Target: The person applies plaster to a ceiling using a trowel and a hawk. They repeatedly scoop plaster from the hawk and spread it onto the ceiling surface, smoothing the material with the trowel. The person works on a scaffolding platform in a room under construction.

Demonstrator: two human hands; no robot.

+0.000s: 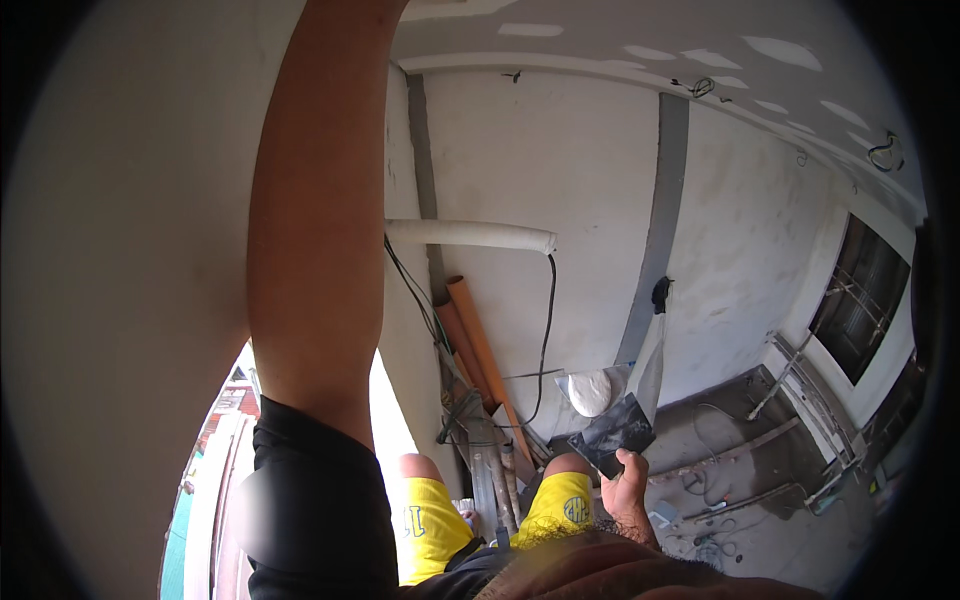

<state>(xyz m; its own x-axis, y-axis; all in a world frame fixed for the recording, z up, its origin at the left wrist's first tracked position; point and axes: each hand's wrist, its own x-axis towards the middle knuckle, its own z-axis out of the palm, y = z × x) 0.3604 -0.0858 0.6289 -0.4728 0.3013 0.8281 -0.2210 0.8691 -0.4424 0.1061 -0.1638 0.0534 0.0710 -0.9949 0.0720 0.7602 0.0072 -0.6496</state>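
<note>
My left arm, in a black sleeve, stretches up past the top edge beside the pale wall (120,270), so the left hand is out of view. Low in front of my body, my right hand (626,488) grips a dark, flat, roughly square plate (614,436) by its near edge, the thumb lying on top. Pale smears mark the plate's face. Just beyond it shows a rounded white lump (590,393) on a greyish flat surface; I cannot tell whether the two touch.
Orange pipes (482,340) lean in the corner near a pale wrapped pipe (480,235) with a black cable (550,330) hanging from it. Metal frames (815,410) stand by the window (862,298) at right. Poles and cords litter the floor (760,535). Wires dangle from the ceiling (620,30).
</note>
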